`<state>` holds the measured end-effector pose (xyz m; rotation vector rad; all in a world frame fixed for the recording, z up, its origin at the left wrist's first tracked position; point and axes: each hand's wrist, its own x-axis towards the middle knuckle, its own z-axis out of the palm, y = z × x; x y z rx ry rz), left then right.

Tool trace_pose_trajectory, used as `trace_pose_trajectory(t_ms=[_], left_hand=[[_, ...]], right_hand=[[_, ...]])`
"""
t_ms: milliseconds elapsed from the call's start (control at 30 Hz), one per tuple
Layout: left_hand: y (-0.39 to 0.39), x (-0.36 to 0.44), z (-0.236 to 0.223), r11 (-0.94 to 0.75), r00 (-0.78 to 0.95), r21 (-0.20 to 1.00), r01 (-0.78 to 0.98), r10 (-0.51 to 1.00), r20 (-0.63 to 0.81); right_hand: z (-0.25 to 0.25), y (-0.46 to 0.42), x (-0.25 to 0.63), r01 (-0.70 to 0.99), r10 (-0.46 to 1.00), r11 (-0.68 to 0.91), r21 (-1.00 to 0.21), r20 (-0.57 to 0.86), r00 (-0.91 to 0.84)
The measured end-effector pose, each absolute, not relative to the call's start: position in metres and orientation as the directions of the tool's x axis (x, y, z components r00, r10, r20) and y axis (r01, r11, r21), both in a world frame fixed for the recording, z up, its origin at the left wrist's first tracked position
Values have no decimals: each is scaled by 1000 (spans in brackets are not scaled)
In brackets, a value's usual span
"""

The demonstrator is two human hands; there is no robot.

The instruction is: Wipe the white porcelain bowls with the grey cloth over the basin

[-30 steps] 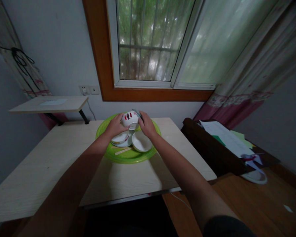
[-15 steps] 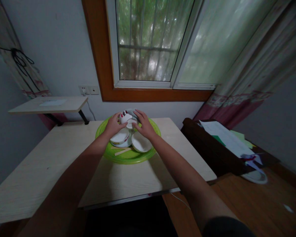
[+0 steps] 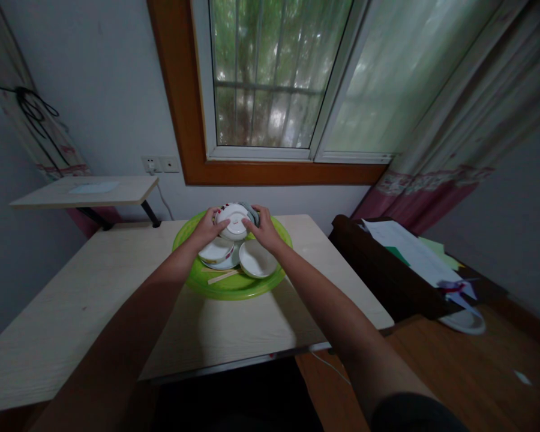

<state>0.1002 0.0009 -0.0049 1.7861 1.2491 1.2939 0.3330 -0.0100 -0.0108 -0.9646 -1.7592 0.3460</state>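
Observation:
Over a round green basin on the table, both my hands hold a white bowl with red marks, tipped so its base faces me. My left hand grips its left rim. My right hand presses a grey cloth against its right side. Below the bowl, inside the basin, lie a small white bowl on a plate, another white bowl to the right, and wooden chopsticks.
The pale wooden table runs left and toward me. A small shelf juts from the left wall. To the right stands a dark cabinet with papers on it. A window and curtain fill the back.
The bowl has been turned in my hands from its side showing to its base facing me. My right hand shifted around its right edge with the cloth.

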Motion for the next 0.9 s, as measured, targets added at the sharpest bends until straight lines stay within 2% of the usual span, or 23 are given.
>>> trace_pose_trajectory(t_ms=[133, 300, 433, 567, 900], left_hand=[[-3, 104, -1, -404, 64, 871, 279, 913, 402], [-1, 106, 2, -409, -20, 882, 235, 905, 425], [3, 104, 4, -313, -169, 940, 139, 927, 334], [5, 101, 7, -235, -203, 972, 22, 951, 234], [11, 94, 4, -171, -244, 971, -166, 961, 127]], right_hand=[[-10, -11, 330, 365, 816, 567, -738, 564, -129], [-10, -15, 327, 307, 856, 516, -800, 492, -159], [-13, -17, 324, 283, 854, 517, -808, 464, -233], [-17, -14, 324, 304, 807, 588, -749, 521, -278], [-5, -17, 332, 474, 658, 733, -488, 685, -312]])
